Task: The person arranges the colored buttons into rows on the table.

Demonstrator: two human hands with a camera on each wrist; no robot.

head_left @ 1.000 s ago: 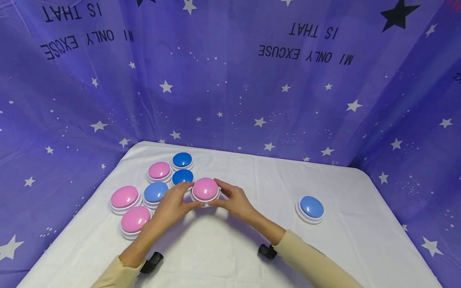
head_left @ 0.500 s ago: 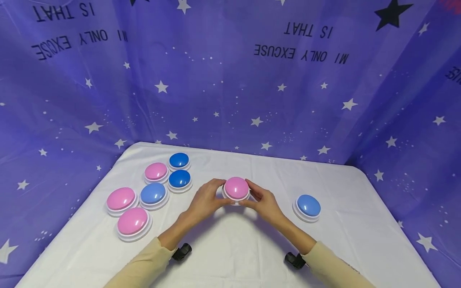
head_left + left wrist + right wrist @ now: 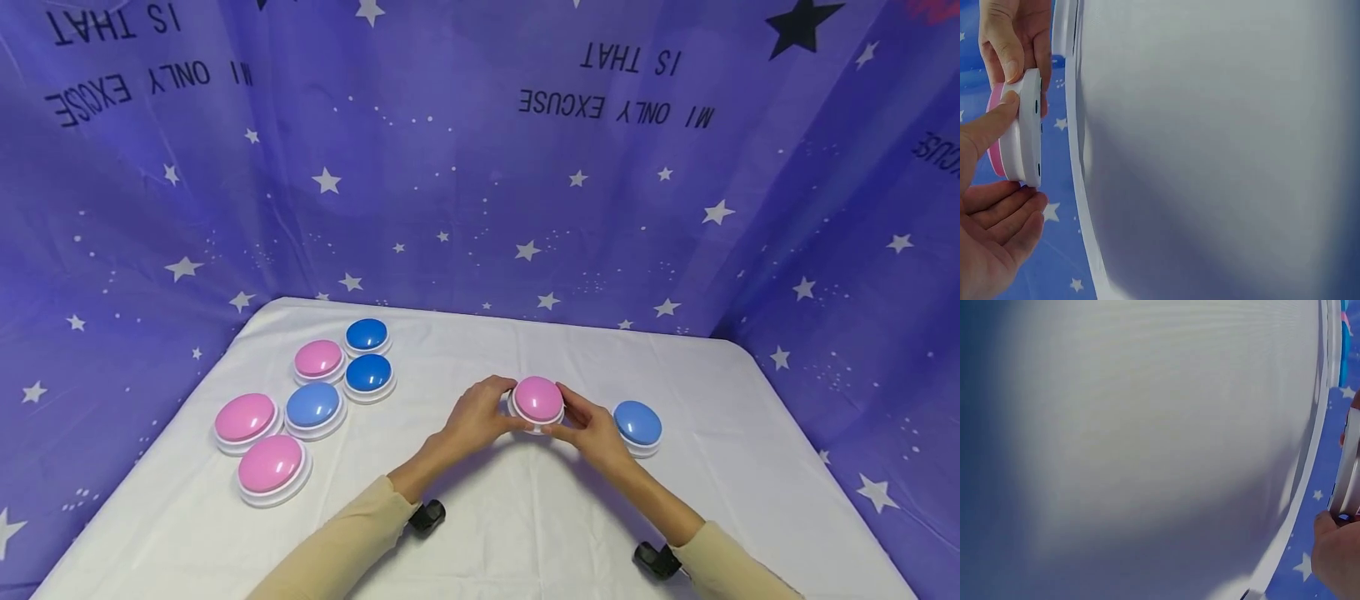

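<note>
Between both hands is a pink push button [image 3: 537, 400] with a white round base, held up off the white table in the left wrist view. My left hand [image 3: 478, 414] grips its left side, thumb at the near edge and fingers on the far edge. From the other side, my right hand [image 3: 596, 432] grips the right edge in the same way. The base [image 3: 1022, 140] shows side-on in the left wrist view, dome facing away from the tabletop. Just beyond the right hand sits a light blue push button [image 3: 637, 423], partly overlapped by that hand in the head view.
On the left of the white table [image 3: 480, 517] stand two dark blue buttons [image 3: 369, 372], another light blue button [image 3: 312, 405] and three pink buttons [image 3: 271, 463], grouped closely. A purple star-printed curtain [image 3: 480, 167] rises behind and beside the table.
Both hands have carried the pink button rightward, from near the left group to beside the lone light blue button. The grip looks the same; the other buttons keep their places on the table.
</note>
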